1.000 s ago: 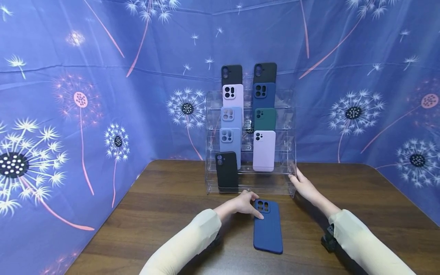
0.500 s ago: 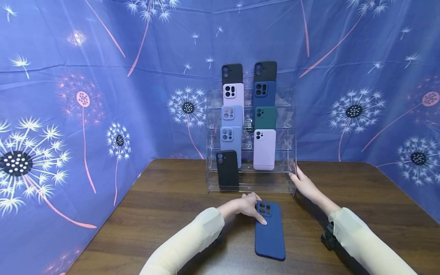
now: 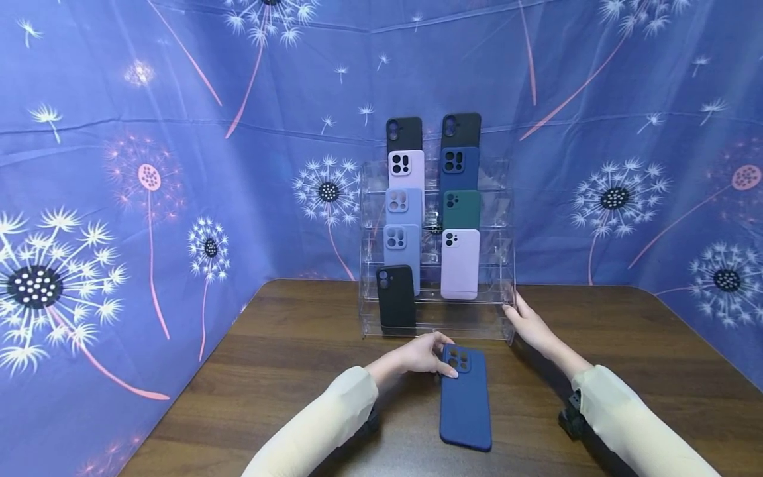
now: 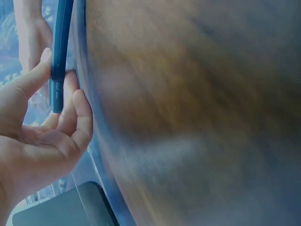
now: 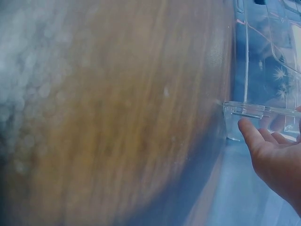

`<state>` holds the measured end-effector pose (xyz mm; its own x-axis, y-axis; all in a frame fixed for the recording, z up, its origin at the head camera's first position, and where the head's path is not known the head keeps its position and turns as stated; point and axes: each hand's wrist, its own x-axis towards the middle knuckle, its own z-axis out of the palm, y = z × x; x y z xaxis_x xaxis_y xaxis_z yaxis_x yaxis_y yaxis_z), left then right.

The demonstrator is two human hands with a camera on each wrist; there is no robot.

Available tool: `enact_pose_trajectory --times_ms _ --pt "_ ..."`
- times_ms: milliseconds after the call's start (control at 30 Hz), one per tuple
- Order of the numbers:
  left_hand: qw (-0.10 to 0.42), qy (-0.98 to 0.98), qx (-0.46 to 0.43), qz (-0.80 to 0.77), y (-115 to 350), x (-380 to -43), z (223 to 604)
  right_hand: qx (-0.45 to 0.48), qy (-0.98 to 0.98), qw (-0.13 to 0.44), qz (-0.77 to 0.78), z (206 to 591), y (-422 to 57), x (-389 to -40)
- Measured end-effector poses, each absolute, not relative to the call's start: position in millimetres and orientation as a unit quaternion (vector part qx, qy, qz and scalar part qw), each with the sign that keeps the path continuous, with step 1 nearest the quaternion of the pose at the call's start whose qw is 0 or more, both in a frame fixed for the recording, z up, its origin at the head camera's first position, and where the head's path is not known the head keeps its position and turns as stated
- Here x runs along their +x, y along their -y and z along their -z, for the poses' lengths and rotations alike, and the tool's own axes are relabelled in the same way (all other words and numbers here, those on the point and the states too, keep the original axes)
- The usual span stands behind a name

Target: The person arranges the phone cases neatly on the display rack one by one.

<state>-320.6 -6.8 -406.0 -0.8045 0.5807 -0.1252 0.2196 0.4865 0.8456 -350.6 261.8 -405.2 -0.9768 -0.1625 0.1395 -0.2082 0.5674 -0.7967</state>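
My left hand (image 3: 420,354) pinches a dark blue phone case (image 3: 466,404) at its camera end, thumb on the near face. In the left wrist view this case (image 4: 60,56) shows edge-on between the thumb and the fingers. The case stands just before a clear tiered display stand (image 3: 459,326), with its long side toward me. My right hand (image 3: 530,324) holds the stand's right side near its base. In the right wrist view the thumb lies along the clear side panel (image 5: 263,110). A black phone case (image 3: 396,298) leans on the lowest tier at left.
Higher tiers carry two columns of cases: light blue (image 3: 402,265) and lilac ones at left, a lilac case (image 3: 460,265), a green case (image 3: 461,209) and a blue case (image 3: 459,173) at right. Black cases top both columns. Dandelion-print cloth (image 3: 286,132) hangs behind the wooden table (image 3: 268,371).
The left hand and its blue case dip slightly toward me, then shift back a little to the left and up. The right hand stays at the stand's side.
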Motion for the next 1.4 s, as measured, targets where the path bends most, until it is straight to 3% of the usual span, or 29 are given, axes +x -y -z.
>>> enact_pose_trajectory --times_ms 500,700,1033,1200,1400 --pt "0.207 -0.715 0.256 -0.617 23.5 -324.1 391.7 0.112 0.884 0.019 -0.454 403.7 -263.5 -352.1" --pt "0.18 -0.711 0.271 -0.624 24.7 -329.7 382.6 0.105 0.884 0.012 -0.455 403.2 -267.7 -351.0" --pt "0.09 -0.713 0.283 -0.635 30.6 -329.8 346.2 0.097 0.836 -0.048 -0.538 406.3 -273.0 -350.3" --pt "0.014 -0.72 0.28 -0.635 28.7 -330.3 331.5 0.101 0.815 -0.081 -0.564 410.5 -277.2 -349.3" --pt "-0.064 -0.711 0.26 -0.65 23.4 -340.4 328.3 0.103 0.811 -0.075 -0.571 411.2 -275.2 -351.2"
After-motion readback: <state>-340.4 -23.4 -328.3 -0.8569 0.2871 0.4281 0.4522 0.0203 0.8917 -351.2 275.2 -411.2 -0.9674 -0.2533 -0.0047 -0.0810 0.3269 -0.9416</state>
